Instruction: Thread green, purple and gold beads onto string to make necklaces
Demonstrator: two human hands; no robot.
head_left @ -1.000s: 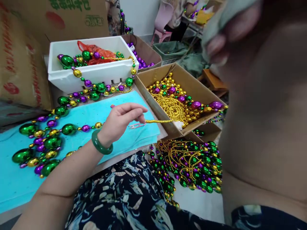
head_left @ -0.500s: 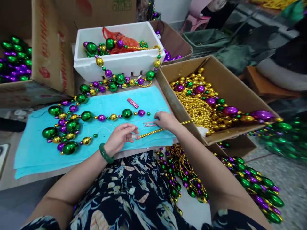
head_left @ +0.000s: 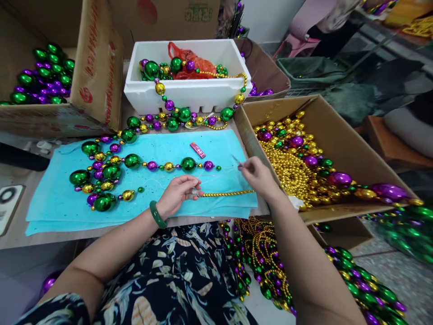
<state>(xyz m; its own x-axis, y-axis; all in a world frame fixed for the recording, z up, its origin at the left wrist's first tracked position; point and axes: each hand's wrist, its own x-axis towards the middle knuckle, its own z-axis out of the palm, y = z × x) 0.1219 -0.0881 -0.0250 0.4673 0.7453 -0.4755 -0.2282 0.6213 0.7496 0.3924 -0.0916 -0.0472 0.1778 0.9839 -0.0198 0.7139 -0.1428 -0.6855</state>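
My left hand (head_left: 179,194), a green bangle on its wrist, pinches the end of a gold bead chain (head_left: 226,194) over the turquoise cloth (head_left: 64,194). The chain runs right across the cloth and passes under my right wrist. Closed around small thread snips (head_left: 236,160), my right hand (head_left: 259,175) is raised at the cloth's right side; only the slim metal tips show. Fine clear thread trails near my left fingers. Behind the hands lies a strand of green, purple and gold beads (head_left: 188,164), bunched at the left.
A pink-red packet (head_left: 197,150) lies on the cloth. Behind stands a white foam box (head_left: 186,95) with beads draped over it. Cardboard boxes stand left (head_left: 96,67) and right (head_left: 246,131), holding beads. Bead strands (head_left: 260,253) hang beside my lap. A phone-like object (head_left: 10,210) is at far left.
My right hand has picked up the snips from the cloth and moved right. My left hand still pinches the gold chain. The camera view has shifted, so the scene sits further right.
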